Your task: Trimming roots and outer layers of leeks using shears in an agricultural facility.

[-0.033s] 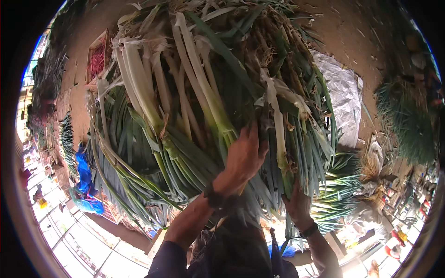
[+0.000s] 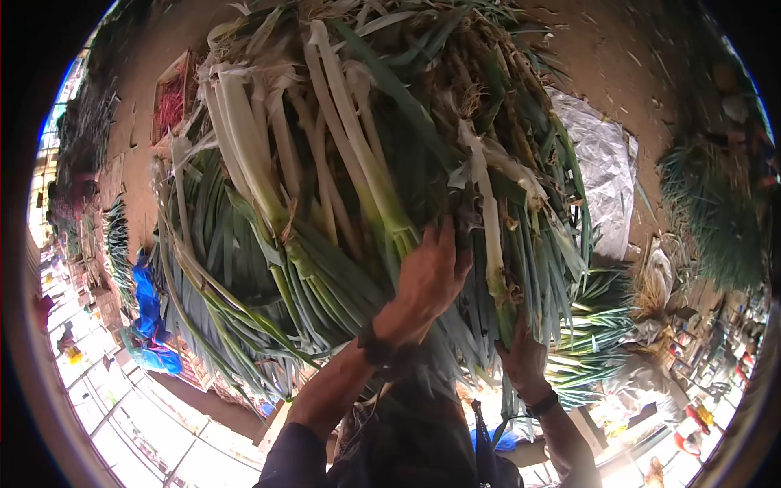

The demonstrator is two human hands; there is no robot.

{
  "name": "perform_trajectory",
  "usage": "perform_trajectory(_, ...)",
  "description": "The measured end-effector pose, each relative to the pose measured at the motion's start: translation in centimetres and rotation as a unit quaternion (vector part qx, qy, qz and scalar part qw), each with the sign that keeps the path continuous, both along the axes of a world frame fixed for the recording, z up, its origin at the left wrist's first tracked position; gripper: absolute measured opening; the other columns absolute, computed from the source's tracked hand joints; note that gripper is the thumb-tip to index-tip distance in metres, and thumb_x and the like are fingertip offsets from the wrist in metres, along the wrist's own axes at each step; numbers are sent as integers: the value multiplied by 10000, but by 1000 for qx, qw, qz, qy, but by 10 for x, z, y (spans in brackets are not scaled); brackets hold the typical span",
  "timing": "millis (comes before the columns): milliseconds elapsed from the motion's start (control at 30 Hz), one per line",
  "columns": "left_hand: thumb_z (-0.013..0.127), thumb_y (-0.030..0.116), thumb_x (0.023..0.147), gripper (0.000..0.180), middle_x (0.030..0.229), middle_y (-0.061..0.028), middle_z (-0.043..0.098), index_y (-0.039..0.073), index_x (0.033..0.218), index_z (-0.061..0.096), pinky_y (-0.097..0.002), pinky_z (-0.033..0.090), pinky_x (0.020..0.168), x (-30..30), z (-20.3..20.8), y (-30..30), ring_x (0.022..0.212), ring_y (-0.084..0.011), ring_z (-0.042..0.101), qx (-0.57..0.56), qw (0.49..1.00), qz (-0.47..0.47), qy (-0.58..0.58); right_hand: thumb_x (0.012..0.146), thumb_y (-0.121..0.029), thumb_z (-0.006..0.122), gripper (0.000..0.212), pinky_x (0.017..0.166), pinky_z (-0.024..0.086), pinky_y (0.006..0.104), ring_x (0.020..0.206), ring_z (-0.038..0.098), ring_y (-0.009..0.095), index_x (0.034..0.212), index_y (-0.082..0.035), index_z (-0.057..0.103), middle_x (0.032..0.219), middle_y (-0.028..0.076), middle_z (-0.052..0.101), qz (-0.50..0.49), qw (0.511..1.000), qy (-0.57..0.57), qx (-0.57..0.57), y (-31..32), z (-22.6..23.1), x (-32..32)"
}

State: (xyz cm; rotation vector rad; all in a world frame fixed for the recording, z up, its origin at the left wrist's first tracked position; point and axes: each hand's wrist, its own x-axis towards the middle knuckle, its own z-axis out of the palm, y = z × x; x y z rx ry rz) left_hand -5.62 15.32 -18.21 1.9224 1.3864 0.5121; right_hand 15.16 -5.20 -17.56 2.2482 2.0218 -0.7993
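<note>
A big heap of leeks fills the middle, with white shafts (image 2: 236,138) and roots at the far side and green leaves hanging toward me. My left hand (image 2: 429,272) reaches into the dark leaves at the heap's centre, fingers stretched forward and apart; its fingertips are partly hidden. Just right of it lies one leek (image 2: 490,220) with a pale shaft and dry, torn outer skin. At the leafy end of that leek, my right hand (image 2: 525,362) is closed around the green leaves, some fingers hidden behind them.
A crate of red produce (image 2: 169,102) stands on the ground at far left. Blue plastic (image 2: 150,301) hangs at the left. On the right are a silvery sheet (image 2: 598,167), more green leaves (image 2: 590,342) and another leafy pile (image 2: 708,211).
</note>
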Motion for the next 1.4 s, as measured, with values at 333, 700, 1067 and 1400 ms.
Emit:
perform_trajectory(333,698,171,880,605,1084,-241,591,-52,1384,449,-481,550,700,-39,39,-24,840,-423,657,-76,996,-37,-3,970,-300,647,444,678,551,435,721,702,347,1325,-77,501,858,184,711,-107,985,43,-125,40,31,37)
perform_trajectory(700,688,141,883,559,1036,-250,595,-48,1360,466,-495,538,659,-38,30,-29,821,-427,649,-16,1000,-10,-10,873,-229,714,515,812,507,479,1011,599,402,1303,-6,540,1117,224,607,28,997,-13,69,117,-18,-64)
perform_trajectory(1067,689,183,868,573,1094,-278,607,-56,1349,491,-472,543,775,-25,28,22,939,-448,644,-34,999,-24,16,841,-230,724,599,820,501,488,968,594,379,1363,-35,505,1068,170,589,-67,990,58,109,116,-47,-64)
perform_trajectory(1400,731,134,823,663,1187,-254,598,-30,1410,469,-477,559,814,-125,80,-6,957,-453,650,73,995,44,-47,844,-7,632,642,786,609,347,929,655,161,1460,-8,453,1025,78,635,-320,759,568,-5,141,82,-55)
